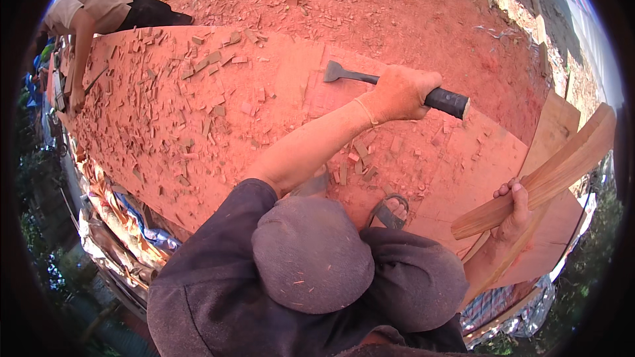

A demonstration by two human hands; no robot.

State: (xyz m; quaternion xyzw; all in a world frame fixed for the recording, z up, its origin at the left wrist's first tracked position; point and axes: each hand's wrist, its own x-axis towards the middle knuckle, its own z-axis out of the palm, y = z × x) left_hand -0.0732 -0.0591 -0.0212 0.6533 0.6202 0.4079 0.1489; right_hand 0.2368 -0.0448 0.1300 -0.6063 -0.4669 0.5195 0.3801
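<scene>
Red-dusted flat boards (299, 65) cover the ground, bordered beyond by loose reddish earth (410, 30). At far left, a co-worker in a tan shirt and dark trousers (99, 13) bends low, one arm reaching down to the boards' edge. Crumpled, many-coloured sheeting (109, 215) lies below that. Small rectangular brown wood chips (205, 63) are strewn thickly over the boards' left and middle parts. Right of these, the left hand (405, 92), a thin band at its wrist, has its fingers clamped around a dark metal tool with a flared flat blade and black cylindrical grip (447, 102); the blade points left, over the boards. Nearer the body, a dusty sandalled foot (390, 213) rests on them. At right, the right hand (513, 219) has its fingers closed on a curved brown wooden plank (549, 182), gripped near its lower end and slanting up rightward. Behind it stretches a broad tan board (554, 122).
</scene>
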